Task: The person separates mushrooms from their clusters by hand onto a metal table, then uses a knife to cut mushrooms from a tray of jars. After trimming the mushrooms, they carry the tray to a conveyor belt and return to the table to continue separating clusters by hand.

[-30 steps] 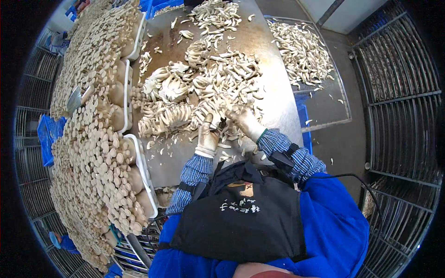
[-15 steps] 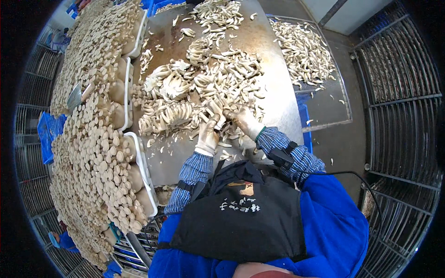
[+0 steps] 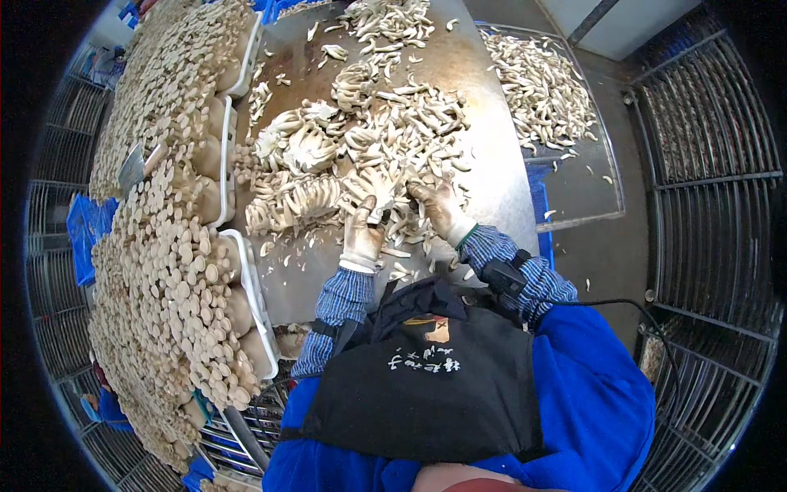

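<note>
Both of my hands wear white, stained gloves over the metal table. My left hand (image 3: pixel 363 236) is closed on the near side of a mushroom cluster (image 3: pixel 369 187) with pale stems joined at a white base. Just right of it, my right hand (image 3: pixel 441 210) is apart from the cluster, its thumb and fingers spread over loose mushrooms (image 3: pixel 410 131); nothing shows in its grip. Further whole clusters (image 3: pixel 307 152) lie left of and beyond my left hand. Small broken pieces are scattered near the table's front.
At left, white crates (image 3: pixel 250 287) are packed with tan-capped mushrooms, and a cleaver (image 3: pixel 133 172) rests on them. Right of the metal table (image 3: pixel 500 180), many separated mushrooms (image 3: pixel 541 90) lie on a lower surface. Metal racks (image 3: pixel 713 246) stand at the far right. A blue crate (image 3: pixel 541 205) sits below the table edge.
My right hand has moved slightly right, away from my left hand, and its fingers have spread. The cluster at my left hand has turned, showing its white base.
</note>
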`<state>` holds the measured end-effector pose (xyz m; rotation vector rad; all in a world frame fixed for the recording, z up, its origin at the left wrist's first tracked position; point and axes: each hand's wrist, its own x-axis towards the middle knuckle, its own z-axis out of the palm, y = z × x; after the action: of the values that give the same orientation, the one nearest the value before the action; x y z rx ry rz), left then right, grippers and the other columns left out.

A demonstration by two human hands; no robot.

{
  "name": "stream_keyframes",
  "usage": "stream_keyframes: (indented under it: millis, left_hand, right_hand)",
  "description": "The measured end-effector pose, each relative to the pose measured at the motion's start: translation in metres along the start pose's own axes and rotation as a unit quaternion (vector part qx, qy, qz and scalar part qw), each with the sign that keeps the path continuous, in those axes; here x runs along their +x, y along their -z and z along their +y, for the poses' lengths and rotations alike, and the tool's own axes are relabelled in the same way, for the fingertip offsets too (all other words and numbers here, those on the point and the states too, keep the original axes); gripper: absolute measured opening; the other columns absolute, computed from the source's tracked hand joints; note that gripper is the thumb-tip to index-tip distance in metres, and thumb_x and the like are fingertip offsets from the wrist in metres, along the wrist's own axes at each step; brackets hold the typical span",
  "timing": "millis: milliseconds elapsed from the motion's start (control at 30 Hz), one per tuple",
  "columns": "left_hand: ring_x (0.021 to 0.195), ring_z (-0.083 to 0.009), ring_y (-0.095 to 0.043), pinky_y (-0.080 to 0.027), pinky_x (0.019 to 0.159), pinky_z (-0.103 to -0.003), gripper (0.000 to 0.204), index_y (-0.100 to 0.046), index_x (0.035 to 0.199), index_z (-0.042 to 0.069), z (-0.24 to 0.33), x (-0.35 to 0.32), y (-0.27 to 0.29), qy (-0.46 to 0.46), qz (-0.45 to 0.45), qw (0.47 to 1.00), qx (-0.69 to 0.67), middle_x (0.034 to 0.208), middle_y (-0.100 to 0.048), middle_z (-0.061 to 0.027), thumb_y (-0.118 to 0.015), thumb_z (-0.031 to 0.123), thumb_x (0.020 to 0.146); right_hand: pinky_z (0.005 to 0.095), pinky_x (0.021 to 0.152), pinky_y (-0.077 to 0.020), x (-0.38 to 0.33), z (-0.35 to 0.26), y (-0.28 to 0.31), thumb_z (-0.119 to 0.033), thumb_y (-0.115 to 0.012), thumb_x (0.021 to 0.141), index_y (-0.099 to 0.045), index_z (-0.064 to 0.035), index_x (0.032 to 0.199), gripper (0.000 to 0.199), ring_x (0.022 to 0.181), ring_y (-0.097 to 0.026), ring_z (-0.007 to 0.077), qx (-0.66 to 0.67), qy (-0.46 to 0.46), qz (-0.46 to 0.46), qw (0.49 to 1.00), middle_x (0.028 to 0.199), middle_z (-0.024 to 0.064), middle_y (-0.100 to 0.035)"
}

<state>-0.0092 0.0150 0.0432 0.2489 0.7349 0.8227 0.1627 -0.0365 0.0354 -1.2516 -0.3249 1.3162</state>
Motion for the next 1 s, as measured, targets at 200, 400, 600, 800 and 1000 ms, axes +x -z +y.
stream_keyframes:
  millis: [200,400,600,800,1000]
  left_hand:
    - [0.086,-0.0189,-0.067,-0.058,0.074,-0.029,0.044,-0.052,0.122,-0.004,-0.019,0.002,-0.002,0.000,-0.090,0.984,0.153,0.104,-0.065,-0.0141,-0.062,-0.009,0.079]
    - [0.067,-0.0159,-0.063,-0.053,0.071,-0.026,0.019,-0.064,0.096,0.003,-0.047,-0.008,-0.027,0.072,-0.003,0.993,0.092,0.081,-0.066,-0.0063,-0.063,0.021,0.091]
    - [0.084,-0.0214,-0.066,-0.056,0.084,-0.037,0.018,-0.064,0.099,0.002,-0.045,0.034,0.013,0.111,0.021,0.993,-0.030,0.092,-0.070,-0.0090,-0.065,0.017,0.089]
    - [0.097,-0.0277,-0.065,-0.054,0.089,-0.049,0.027,-0.064,0.109,0.004,-0.037,0.042,0.038,0.150,0.025,0.988,-0.018,0.106,-0.068,-0.0116,-0.067,0.019,0.087]
    - [0.097,-0.0257,-0.066,-0.052,0.095,-0.046,0.031,-0.063,0.112,0.000,-0.040,0.043,0.044,0.143,0.029,0.989,-0.028,0.106,-0.070,-0.0125,-0.067,0.018,0.086]
  right_hand:
    - [0.0256,0.081,-0.0520,-0.024,-0.014,0.003,-0.017,-0.068,0.089,-0.058,0.0028,0.119,0.038,0.091,-0.063,0.0141,-0.143,0.001,-0.054,0.988,0.108,0.0105,-0.067]
    - [0.0340,0.076,-0.0518,-0.045,0.019,0.053,-0.017,-0.060,0.093,-0.051,-0.0032,0.128,0.039,0.090,-0.060,0.0187,0.031,-0.096,-0.034,0.994,0.106,0.0111,-0.064]
    - [0.0250,0.059,-0.0499,-0.075,0.028,0.091,-0.012,-0.068,0.089,-0.063,-0.0018,0.102,0.018,0.071,-0.059,0.0123,0.136,0.077,0.243,0.957,0.085,0.0065,-0.065]
    - [0.0287,0.035,-0.0269,-0.127,0.035,0.220,-0.040,-0.065,0.091,-0.060,-0.0139,0.077,0.030,0.044,-0.039,0.0107,0.171,0.042,0.490,0.854,0.059,-0.0032,-0.048]
    - [0.0366,0.044,-0.0430,-0.140,0.063,0.343,-0.035,-0.060,0.093,-0.061,-0.0072,0.092,0.028,0.055,-0.054,0.0211,0.148,0.033,0.620,0.770,0.073,0.0066,-0.057]
